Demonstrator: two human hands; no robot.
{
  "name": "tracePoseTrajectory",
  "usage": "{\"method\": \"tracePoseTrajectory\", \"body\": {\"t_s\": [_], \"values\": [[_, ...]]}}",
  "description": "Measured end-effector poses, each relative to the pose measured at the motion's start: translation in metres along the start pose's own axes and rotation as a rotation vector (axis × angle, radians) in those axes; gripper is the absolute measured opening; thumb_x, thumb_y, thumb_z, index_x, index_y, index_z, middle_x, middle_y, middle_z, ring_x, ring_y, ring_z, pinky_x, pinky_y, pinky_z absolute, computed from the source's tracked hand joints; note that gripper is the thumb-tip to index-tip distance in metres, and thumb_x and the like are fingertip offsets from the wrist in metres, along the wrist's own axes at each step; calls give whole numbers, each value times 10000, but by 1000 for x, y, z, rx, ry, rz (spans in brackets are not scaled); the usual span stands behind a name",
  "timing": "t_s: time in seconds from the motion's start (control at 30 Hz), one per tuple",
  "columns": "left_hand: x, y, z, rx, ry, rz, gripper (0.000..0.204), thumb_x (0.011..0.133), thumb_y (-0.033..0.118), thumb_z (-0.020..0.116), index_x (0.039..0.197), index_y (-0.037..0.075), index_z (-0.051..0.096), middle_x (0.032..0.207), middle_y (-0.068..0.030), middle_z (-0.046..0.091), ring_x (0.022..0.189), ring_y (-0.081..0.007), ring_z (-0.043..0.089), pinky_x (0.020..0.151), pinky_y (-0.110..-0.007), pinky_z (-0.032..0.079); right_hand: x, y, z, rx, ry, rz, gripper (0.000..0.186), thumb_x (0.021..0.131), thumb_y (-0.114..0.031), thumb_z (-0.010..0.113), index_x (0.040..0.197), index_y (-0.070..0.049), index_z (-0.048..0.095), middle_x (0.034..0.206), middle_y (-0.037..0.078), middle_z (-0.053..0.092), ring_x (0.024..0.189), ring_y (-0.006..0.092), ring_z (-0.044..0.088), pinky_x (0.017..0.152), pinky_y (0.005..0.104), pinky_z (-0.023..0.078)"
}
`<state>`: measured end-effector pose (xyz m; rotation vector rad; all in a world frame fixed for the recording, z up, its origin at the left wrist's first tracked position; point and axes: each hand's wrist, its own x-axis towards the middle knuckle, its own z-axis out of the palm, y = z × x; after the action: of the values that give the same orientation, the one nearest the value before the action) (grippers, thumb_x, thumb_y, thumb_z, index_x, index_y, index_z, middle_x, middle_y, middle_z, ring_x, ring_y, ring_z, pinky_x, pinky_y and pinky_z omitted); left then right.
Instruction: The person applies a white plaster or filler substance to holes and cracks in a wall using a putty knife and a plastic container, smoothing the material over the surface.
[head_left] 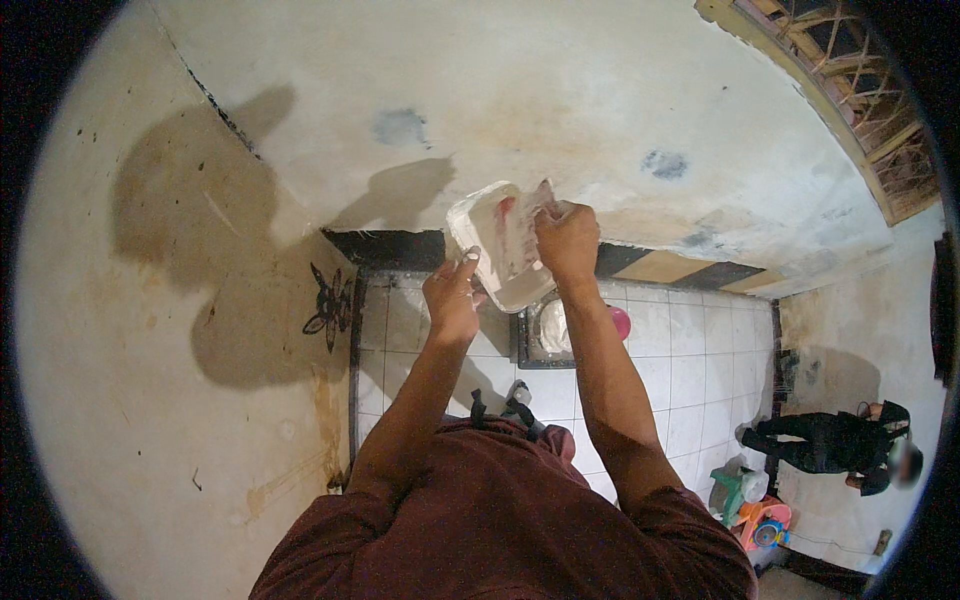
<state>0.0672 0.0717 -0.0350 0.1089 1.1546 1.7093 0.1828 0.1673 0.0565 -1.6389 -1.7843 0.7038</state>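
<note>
My left hand grips the lower left edge of a white plastic tub, its thumb over the rim. The tub is tilted, smeared with whitish paste, and has a reddish patch inside. My right hand is closed in a fist at the tub's right side. It pinches a thin, pale, paste-smeared piece that reaches over the tub's opening; whether this is a scraper or a sheet cannot be made out. Both hands are raised before the wall.
On the white tiled floor lies a dark square tray with a whitish mound, beside a pink round container. Rightward are a person in black, a green plastic item and an orange one. A wooden lattice opening is upper right.
</note>
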Motion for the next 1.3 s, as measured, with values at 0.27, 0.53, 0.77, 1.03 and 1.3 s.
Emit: {"method": "tracePoseTrajectory", "body": {"t_s": [0.27,0.53,0.77,1.03,1.3], "values": [[-2,-6,0,3,-17,19,282,805,224,707,1016,55,627,861,-35,625,699,-137,594,588,-300,460,-7,-2,2,-160,68,-41,296,767,-244,612,797,45,670,791,289,633,777,425,641,711,473,511],[-2,-6,-3,-5,-48,46,308,811,221,702,1057,53,623,904,-33,633,725,-146,611,599,-311,477,-6,0,-2,-191,66,-124,318,774,-276,625,774,40,657,779,281,629,746,440,635,698,483,510],[-5,-6,-1,65,-30,45,325,812,236,700,1053,37,613,901,-50,636,760,-168,630,639,-366,498,-3,9,3,-153,111,-154,309,773,-271,623,769,36,662,779,292,624,750,452,627,705,486,509],[-3,-6,-3,33,-42,41,351,794,209,712,1066,17,601,911,-71,641,755,-182,636,601,-344,517,-7,-3,-5,-197,80,-175,277,765,-273,633,793,-1,675,770,258,635,761,442,632,710,481,512],[-2,-5,-6,83,-17,42,334,808,176,696,1089,29,591,933,-56,634,765,-147,625,616,-325,512,-11,-6,-5,-276,86,-276,210,772,-222,621,778,-15,658,737,254,622,723,431,622,661,479,504]]}}
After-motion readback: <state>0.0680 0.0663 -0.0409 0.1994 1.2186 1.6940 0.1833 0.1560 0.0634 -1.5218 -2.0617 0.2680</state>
